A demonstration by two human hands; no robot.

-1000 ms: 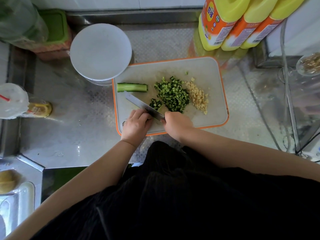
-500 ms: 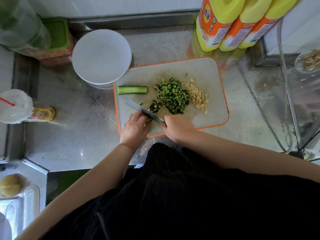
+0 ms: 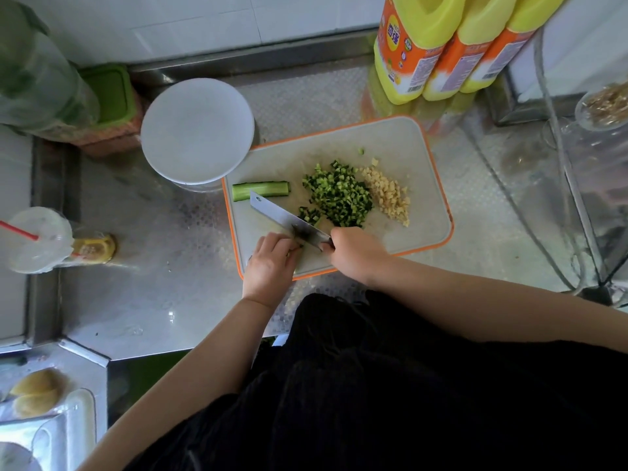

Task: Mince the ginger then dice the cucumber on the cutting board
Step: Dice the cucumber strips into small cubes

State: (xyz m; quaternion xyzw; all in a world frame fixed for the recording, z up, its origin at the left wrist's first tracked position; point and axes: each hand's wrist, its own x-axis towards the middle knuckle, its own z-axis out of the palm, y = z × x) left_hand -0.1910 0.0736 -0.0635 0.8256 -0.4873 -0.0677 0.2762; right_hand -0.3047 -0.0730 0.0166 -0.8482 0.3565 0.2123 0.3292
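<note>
A white cutting board (image 3: 407, 147) with an orange rim lies on the steel counter. On it are a long cucumber strip (image 3: 261, 190) at the left, a heap of diced cucumber (image 3: 339, 195) in the middle and minced ginger (image 3: 387, 195) at the right. My right hand (image 3: 356, 253) grips the handle of a knife (image 3: 282, 215), whose blade slants across the board's near left part. My left hand (image 3: 270, 266), fingers curled, holds a cucumber piece right against the blade. That piece is mostly hidden under the fingers. A few fresh dice lie just beyond the blade.
A round white lidded tub (image 3: 197, 130) touches the board's far left corner. Three yellow-orange bottles (image 3: 441, 45) stand behind it. A cup with a red straw (image 3: 37, 239) is at the left, a glass jar (image 3: 605, 107) and a clear hose (image 3: 557, 164) at the right.
The knife has kept working at the board's near edge, with the blade closer to my left fingers. The small heap of dice beside it has grown a little. The view shifted slightly.
</note>
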